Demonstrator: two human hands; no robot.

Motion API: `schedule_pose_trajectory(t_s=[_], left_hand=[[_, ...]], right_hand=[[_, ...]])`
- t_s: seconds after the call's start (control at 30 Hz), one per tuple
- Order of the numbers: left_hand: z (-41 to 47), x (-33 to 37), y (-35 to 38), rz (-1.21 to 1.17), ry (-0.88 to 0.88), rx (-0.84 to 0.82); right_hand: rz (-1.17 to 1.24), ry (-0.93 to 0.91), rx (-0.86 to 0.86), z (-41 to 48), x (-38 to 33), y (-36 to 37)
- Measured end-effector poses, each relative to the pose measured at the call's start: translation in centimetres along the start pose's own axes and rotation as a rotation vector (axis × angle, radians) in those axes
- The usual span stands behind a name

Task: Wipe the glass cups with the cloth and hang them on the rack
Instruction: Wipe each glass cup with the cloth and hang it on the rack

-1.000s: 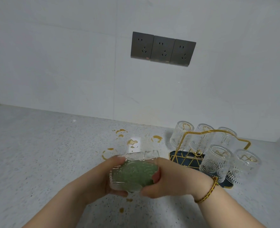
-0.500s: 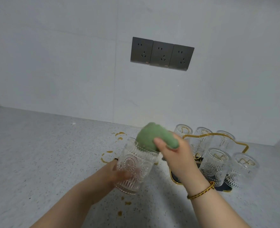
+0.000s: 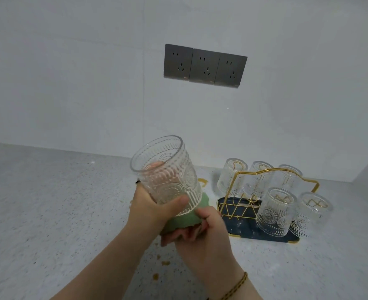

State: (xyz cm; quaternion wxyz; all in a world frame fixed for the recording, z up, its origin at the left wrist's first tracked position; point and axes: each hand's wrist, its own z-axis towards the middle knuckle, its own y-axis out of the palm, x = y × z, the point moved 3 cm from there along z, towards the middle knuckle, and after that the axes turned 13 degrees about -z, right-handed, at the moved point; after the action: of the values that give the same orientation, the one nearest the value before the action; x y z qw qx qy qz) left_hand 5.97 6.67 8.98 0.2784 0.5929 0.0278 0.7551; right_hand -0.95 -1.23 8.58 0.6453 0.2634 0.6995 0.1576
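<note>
A grey speckled countertop (image 3: 49, 213) is bounded along its back edge by a white wall (image 3: 70, 83). A gold wire rack (image 3: 276, 169) on a dark blue tray (image 3: 230, 224) is set near the back right corner. Brown stains (image 3: 165, 263) are scattered across the middle, toward the front edge.

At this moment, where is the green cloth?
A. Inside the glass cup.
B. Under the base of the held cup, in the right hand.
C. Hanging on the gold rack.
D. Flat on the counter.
B: the green cloth sits between the base of the glass cup and the right hand, while the left hand grips the cup's side.
</note>
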Motion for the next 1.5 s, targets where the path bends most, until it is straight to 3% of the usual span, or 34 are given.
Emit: schedule_pose_trajectory(t_s=[0.2,0.37,0.6,0.83,1.0,1.1,1.2,1.3,1.43,1.5], left_hand=[[0.2,-0.5,-1.1,0.124,0.035,0.061],[-1.7,0.4,1.4,0.267,0.151,-0.030],[0.8,-1.1,-1.2,0.185,-0.026,0.095],[-2.2,0.1,0.7,0.257,0.124,-0.025],[-1.2,-0.3,0.4,0.256,0.085,-0.022],[-0.6,0.0,-0.4,0.254,0.053,0.034],[-0.8,0.1,-0.9,0.251,0.018,0.040],[-1.2,-0.5,-1.4,0.278,-0.019,-0.016],[-1.6,-1.7,-1.4,0.416,-0.068,-0.127],[-1.9,-2.0,-1.1,0.413,-0.102,-0.173]], right_hand=[[0.036,-0.028,0.074,-1.0,-1.2,-1.0],[0.045,-0.012,0.039,0.5,-2.0,-1.3],[0.041,0.115,-0.021,-0.9,0.5,-0.1],[0.103,0.142,0.118,0.9,-1.4,-2.2],[0.080,0.150,-0.011,0.0,-0.2,-1.2],[0.110,0.189,0.016,-0.6,0.4,-1.6],[-0.004,0.208,0.188,-0.2,-0.1,-3.3],[-0.118,0.063,0.349,0.6,-2.6,-4.6],[-0.403,-0.088,0.342,1.4,-7.0,-2.3],[-0.689,-0.108,0.276,1.6,-8.2,-0.8]])
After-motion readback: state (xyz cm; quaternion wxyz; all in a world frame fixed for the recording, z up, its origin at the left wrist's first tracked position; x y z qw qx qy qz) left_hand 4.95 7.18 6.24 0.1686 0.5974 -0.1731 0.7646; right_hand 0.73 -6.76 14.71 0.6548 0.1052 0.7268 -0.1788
